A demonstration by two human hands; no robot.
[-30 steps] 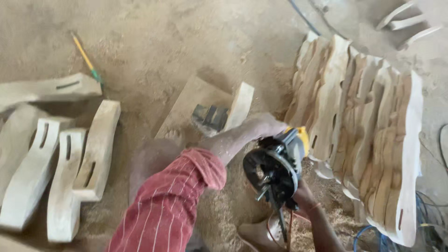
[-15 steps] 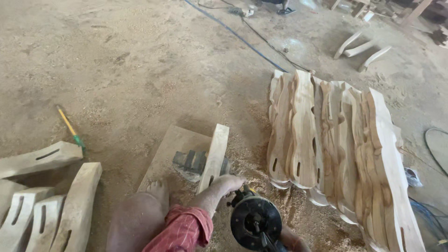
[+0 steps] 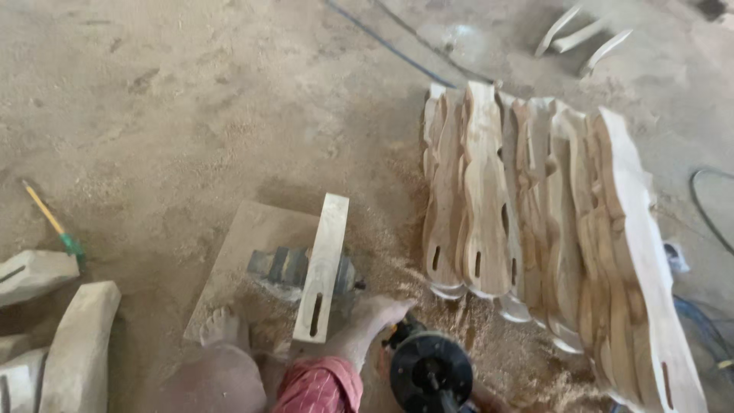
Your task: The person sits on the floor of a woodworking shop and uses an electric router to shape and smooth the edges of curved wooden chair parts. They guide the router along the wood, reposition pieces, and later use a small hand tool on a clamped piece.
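Lowering since a second ago, black round-based power router now sits near sawdust floor, left hand wrapped on it; right hand's grip hidden, pale slotted wooden piece untouched.

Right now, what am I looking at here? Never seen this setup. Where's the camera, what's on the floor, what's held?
The camera sits on a person's head, looking down at a sawdust-covered workshop floor. The left hand, on a red striped sleeve, reaches down beside a black round power tool; the grip itself is hard to make out, and the right hand is barely visible at the bottom edge. A slotted wooden piece lies clamped across a flat board, by a bare foot. To the right lies a row of shaped wooden pieces; more lie at left, near a yellow-green tool.
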